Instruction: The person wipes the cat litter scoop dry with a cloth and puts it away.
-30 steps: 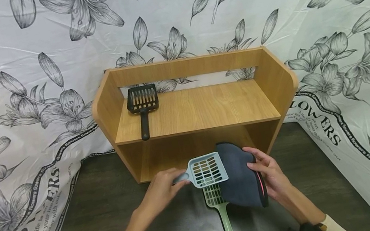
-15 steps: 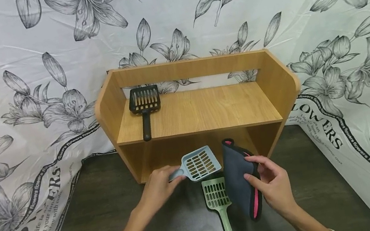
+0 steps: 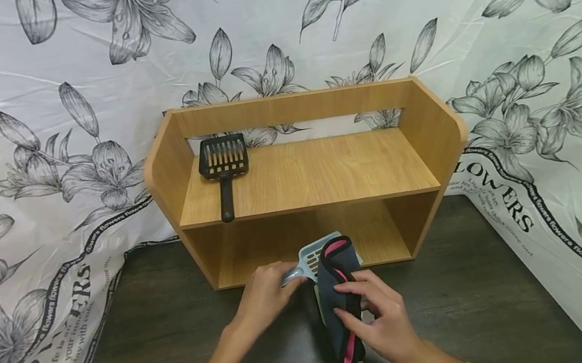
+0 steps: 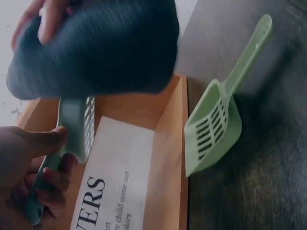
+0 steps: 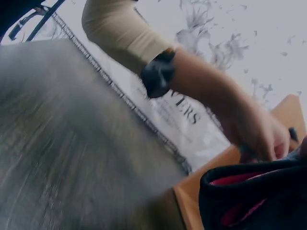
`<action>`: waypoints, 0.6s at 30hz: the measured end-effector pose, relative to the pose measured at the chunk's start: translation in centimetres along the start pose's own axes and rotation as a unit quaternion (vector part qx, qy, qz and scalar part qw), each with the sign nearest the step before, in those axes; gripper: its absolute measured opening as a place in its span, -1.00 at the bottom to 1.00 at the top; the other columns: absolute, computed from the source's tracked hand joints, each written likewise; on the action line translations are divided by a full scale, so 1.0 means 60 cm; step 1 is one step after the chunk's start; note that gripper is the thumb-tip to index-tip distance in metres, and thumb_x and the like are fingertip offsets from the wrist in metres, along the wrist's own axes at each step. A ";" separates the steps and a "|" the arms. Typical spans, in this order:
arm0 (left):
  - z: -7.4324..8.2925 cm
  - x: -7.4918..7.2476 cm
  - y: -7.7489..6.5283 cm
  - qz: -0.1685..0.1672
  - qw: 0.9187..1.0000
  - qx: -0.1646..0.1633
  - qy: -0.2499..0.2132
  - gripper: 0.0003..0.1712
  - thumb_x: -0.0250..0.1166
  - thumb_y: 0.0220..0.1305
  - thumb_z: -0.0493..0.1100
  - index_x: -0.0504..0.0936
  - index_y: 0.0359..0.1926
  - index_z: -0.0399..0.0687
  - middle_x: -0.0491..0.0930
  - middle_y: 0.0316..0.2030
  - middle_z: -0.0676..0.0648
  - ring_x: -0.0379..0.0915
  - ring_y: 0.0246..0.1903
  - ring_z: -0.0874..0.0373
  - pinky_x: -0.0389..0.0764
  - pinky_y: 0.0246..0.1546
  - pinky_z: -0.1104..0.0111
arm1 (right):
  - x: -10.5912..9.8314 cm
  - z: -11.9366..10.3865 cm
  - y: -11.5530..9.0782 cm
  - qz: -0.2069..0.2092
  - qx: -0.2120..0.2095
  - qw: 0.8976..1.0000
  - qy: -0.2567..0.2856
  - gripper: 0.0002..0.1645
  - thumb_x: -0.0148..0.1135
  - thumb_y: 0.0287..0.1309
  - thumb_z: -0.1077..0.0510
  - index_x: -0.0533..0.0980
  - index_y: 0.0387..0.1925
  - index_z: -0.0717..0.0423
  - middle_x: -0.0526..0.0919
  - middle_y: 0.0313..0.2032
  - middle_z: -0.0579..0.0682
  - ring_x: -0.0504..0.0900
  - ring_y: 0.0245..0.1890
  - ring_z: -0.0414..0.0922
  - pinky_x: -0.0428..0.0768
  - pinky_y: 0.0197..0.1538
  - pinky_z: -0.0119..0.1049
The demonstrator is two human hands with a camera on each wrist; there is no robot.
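My left hand (image 3: 265, 295) grips the handle of a light-blue slotted litter scoop (image 3: 303, 263), held up before the wooden shelf. My right hand (image 3: 383, 316) pinches a dark blue-grey folded cloth (image 3: 341, 310) with black edging and a pink inner side. In the head view the cloth covers part of the blue scoop's head; whether they touch I cannot tell. A green litter scoop (image 4: 234, 120) lies on the table below, and only its handle end and a sliver show in the head view. Behind the cloth, the right fingers are partly hidden in the left wrist view.
The two-level wooden shelf (image 3: 312, 171) stands at the back of the dark table (image 3: 462, 287). On its upper board, at the left, a black slotted scoop (image 3: 225, 173) lies with its handle over the front edge. Flower-printed fabric (image 3: 260, 5) surrounds the table.
My right hand has carried the cloth leftward, across the blue scoop and over the green one. The cloth has turned, showing more pink. My left hand stays near its place with the blue scoop.
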State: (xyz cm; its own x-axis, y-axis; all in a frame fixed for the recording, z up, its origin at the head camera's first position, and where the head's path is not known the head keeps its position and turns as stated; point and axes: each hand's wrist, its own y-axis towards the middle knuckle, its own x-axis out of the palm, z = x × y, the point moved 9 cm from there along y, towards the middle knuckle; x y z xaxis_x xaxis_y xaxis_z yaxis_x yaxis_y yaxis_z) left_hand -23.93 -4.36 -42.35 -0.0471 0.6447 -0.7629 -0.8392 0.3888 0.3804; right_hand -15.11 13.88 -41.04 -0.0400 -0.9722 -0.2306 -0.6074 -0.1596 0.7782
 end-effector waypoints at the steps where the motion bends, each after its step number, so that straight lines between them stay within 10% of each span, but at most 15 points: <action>1: 0.003 0.003 0.000 -0.006 1.000 0.002 -0.004 -0.75 0.57 0.24 -0.22 0.82 -0.08 -0.24 0.81 -0.23 -0.08 0.73 -0.29 0.16 0.68 -0.29 0.24 | 0.005 0.001 -0.001 -0.004 -0.012 1.000 -0.015 -0.36 0.57 -0.13 0.58 0.66 0.07 0.24 0.62 -0.04 0.22 0.66 -0.33 -0.15 0.59 -0.45 -0.50; 8: 0.012 0.015 -0.004 -0.024 1.000 -0.002 -0.017 -0.77 0.54 0.28 -0.22 0.81 -0.09 -0.24 0.82 -0.22 -0.08 0.64 -0.35 0.28 0.62 -0.35 0.37 | 0.015 0.015 -0.004 -0.002 -0.068 0.994 -0.086 -0.65 0.52 0.27 0.20 0.67 0.05 0.22 0.66 -0.03 0.19 0.66 -0.21 -0.09 0.59 -0.35 -0.49; 18: 0.011 0.009 -0.008 -0.023 0.999 -0.008 -0.020 -0.78 0.52 0.31 -0.19 0.82 -0.08 -0.21 0.82 -0.23 -0.06 0.49 -0.43 0.35 0.57 -0.39 0.37 | -0.022 0.022 -0.004 0.034 -0.126 0.985 -0.114 -0.71 0.45 0.35 0.16 0.69 -0.06 0.33 0.67 -0.11 0.27 0.72 -0.21 -0.02 0.68 -0.27 -0.46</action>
State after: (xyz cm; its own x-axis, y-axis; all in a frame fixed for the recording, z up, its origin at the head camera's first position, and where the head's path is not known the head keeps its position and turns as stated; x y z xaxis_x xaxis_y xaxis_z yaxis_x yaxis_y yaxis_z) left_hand -23.19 -3.80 -42.59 0.0138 0.6529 -0.7573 -0.8480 0.4089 0.3371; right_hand -15.96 15.41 -41.68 -0.2681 -0.9231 -0.2756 -0.3815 -0.1609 0.9102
